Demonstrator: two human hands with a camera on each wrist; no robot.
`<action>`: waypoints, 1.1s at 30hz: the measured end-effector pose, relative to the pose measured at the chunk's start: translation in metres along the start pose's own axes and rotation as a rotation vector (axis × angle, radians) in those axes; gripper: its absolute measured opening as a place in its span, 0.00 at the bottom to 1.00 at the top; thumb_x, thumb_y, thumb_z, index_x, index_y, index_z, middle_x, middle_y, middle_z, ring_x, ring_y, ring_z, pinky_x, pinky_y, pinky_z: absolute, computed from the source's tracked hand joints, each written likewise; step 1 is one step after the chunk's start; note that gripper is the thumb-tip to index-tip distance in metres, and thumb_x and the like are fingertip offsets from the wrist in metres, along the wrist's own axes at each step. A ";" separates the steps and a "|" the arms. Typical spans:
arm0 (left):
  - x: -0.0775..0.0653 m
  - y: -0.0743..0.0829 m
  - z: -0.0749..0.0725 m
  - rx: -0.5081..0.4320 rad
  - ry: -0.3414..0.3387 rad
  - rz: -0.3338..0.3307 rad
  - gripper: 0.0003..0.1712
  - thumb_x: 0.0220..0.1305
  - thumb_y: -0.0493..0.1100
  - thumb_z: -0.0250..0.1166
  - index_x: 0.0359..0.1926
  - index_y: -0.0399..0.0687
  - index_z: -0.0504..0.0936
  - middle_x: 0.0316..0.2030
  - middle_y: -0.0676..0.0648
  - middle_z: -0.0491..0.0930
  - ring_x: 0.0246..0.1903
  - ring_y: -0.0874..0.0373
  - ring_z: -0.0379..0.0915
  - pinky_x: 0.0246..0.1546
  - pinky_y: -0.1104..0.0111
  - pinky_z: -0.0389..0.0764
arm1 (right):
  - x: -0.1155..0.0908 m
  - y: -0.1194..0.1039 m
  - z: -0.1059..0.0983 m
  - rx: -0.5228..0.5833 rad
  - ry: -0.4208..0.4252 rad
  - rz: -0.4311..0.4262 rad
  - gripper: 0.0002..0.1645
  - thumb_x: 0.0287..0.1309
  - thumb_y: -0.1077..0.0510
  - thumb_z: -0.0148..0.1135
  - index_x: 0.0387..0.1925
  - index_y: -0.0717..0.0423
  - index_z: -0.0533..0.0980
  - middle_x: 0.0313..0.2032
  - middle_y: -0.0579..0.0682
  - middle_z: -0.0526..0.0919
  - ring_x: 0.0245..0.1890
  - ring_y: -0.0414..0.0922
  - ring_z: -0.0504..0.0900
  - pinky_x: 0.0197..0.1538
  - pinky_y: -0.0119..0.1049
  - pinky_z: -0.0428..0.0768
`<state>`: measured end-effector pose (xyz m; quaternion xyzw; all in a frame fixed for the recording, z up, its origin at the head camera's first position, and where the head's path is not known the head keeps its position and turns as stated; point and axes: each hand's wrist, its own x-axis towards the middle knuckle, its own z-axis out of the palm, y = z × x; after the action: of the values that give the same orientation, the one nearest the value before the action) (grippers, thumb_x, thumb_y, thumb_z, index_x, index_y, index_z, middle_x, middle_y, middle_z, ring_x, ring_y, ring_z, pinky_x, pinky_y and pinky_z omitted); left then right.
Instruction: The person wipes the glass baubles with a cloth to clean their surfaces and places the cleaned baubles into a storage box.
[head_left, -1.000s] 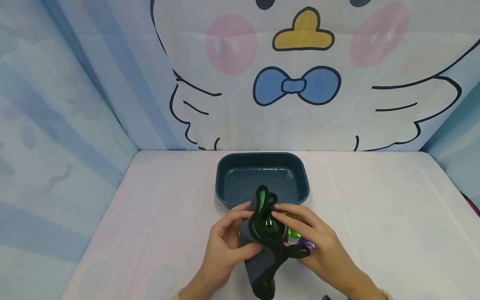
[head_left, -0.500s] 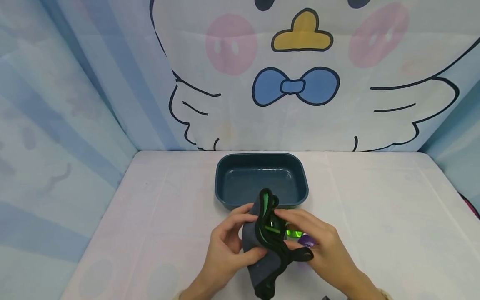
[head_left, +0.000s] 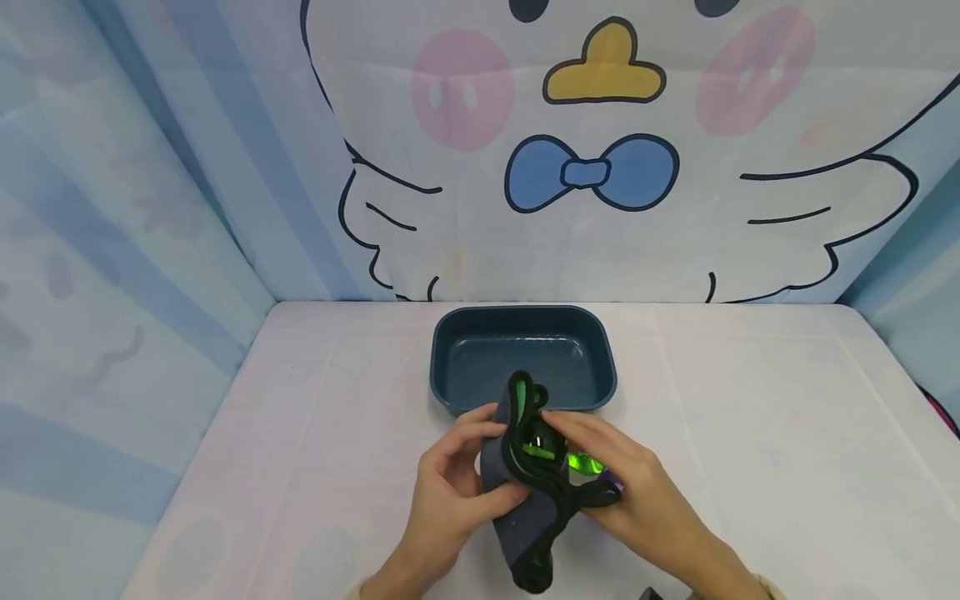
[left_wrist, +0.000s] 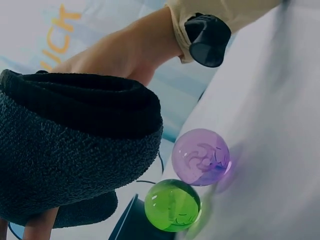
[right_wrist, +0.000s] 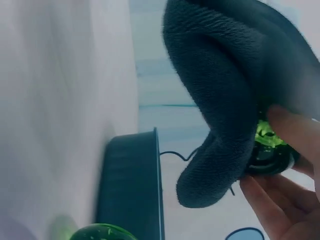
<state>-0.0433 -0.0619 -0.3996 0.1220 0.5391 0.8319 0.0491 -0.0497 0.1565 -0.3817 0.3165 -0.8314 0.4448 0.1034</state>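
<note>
A folded dark grey towel (head_left: 525, 525) with blackish edging is held above the table, in front of the basin. My left hand (head_left: 453, 492) grips it from the left, with the thumb across its near face. My right hand (head_left: 637, 475) holds a dark green see-through ball (head_left: 542, 440) against the towel's folds. In the right wrist view, thumb and fingers close on this ball (right_wrist: 270, 150) from two sides, the towel (right_wrist: 215, 115) lying against it. A bright green ball (left_wrist: 172, 205) and a purple ball (left_wrist: 200, 156) rest on the table beneath, partly hidden in the head view.
A dark blue rectangular basin (head_left: 525, 367) stands just beyond the hands, with nothing seen inside it. A small dark object (head_left: 651, 594) shows at the bottom edge. Printed curtains rise behind and beside the pale table (head_left: 757, 417).
The towel and ball first shifted slightly right and down, then back left and up. The right hand moved along with them, and both hands keep their holds.
</note>
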 end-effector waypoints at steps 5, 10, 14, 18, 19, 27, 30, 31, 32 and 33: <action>0.000 0.001 0.001 0.013 -0.004 0.004 0.30 0.49 0.25 0.72 0.55 0.32 0.75 0.67 0.37 0.63 0.69 0.47 0.62 0.54 0.58 0.81 | 0.001 0.002 0.004 0.005 0.088 -0.117 0.31 0.62 0.47 0.65 0.63 0.56 0.74 0.60 0.53 0.76 0.61 0.40 0.75 0.62 0.24 0.73; 0.000 0.002 0.002 0.026 -0.008 0.007 0.30 0.50 0.26 0.72 0.56 0.29 0.74 0.67 0.37 0.64 0.69 0.47 0.61 0.54 0.58 0.81 | 0.002 0.004 0.007 -0.011 0.152 -0.246 0.26 0.68 0.47 0.57 0.59 0.59 0.78 0.58 0.56 0.77 0.60 0.43 0.76 0.62 0.24 0.73; 0.000 0.002 0.001 0.044 -0.013 0.019 0.30 0.50 0.26 0.73 0.56 0.28 0.75 0.66 0.37 0.64 0.69 0.46 0.60 0.55 0.58 0.80 | 0.001 0.003 0.007 0.003 0.152 -0.141 0.25 0.64 0.53 0.64 0.60 0.58 0.76 0.57 0.55 0.80 0.57 0.41 0.79 0.57 0.25 0.78; -0.001 0.000 0.000 0.066 -0.037 0.061 0.29 0.49 0.25 0.73 0.55 0.29 0.76 0.66 0.36 0.64 0.69 0.44 0.60 0.55 0.58 0.81 | 0.000 0.001 0.007 0.048 0.162 -0.027 0.33 0.52 0.68 0.72 0.61 0.56 0.76 0.53 0.54 0.83 0.51 0.38 0.83 0.47 0.27 0.83; -0.001 0.000 -0.001 0.067 -0.043 0.072 0.29 0.49 0.25 0.73 0.55 0.30 0.76 0.65 0.36 0.64 0.68 0.43 0.60 0.54 0.58 0.81 | 0.000 0.001 0.007 0.059 0.165 -0.014 0.35 0.49 0.71 0.72 0.61 0.56 0.76 0.53 0.54 0.83 0.50 0.38 0.83 0.45 0.27 0.84; 0.000 0.002 -0.002 0.067 -0.024 0.080 0.29 0.48 0.26 0.74 0.54 0.35 0.79 0.64 0.37 0.67 0.68 0.44 0.62 0.57 0.58 0.79 | 0.000 -0.001 0.008 0.042 0.134 0.018 0.37 0.49 0.71 0.72 0.63 0.54 0.75 0.54 0.50 0.81 0.48 0.39 0.83 0.51 0.26 0.81; 0.000 0.002 -0.002 0.065 -0.006 0.064 0.29 0.47 0.25 0.74 0.53 0.37 0.80 0.64 0.38 0.68 0.67 0.45 0.63 0.57 0.58 0.79 | 0.000 -0.002 0.006 0.038 0.079 0.028 0.40 0.49 0.72 0.72 0.65 0.54 0.73 0.56 0.49 0.79 0.53 0.40 0.81 0.56 0.25 0.78; 0.000 0.002 -0.002 0.064 -0.002 0.061 0.29 0.46 0.25 0.74 0.53 0.37 0.80 0.64 0.39 0.68 0.67 0.45 0.63 0.58 0.58 0.78 | 0.000 -0.002 0.004 0.036 0.058 0.031 0.42 0.48 0.72 0.73 0.66 0.53 0.72 0.57 0.48 0.78 0.55 0.40 0.80 0.58 0.25 0.77; 0.000 0.002 -0.002 0.062 -0.002 0.062 0.29 0.46 0.24 0.73 0.53 0.37 0.80 0.64 0.39 0.68 0.67 0.45 0.63 0.58 0.59 0.78 | 0.000 -0.001 0.003 0.030 0.040 0.026 0.43 0.46 0.72 0.74 0.66 0.53 0.71 0.58 0.48 0.78 0.56 0.40 0.79 0.59 0.25 0.76; 0.000 0.002 -0.002 0.061 -0.004 0.066 0.29 0.47 0.24 0.73 0.53 0.37 0.80 0.64 0.39 0.68 0.67 0.45 0.63 0.58 0.59 0.78 | 0.000 -0.001 0.001 0.023 0.027 0.018 0.44 0.46 0.71 0.74 0.67 0.53 0.71 0.58 0.48 0.77 0.57 0.40 0.78 0.60 0.24 0.75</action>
<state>-0.0435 -0.0649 -0.3986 0.1428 0.5596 0.8161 0.0189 -0.0492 0.1551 -0.3815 0.3043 -0.8274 0.4597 0.1072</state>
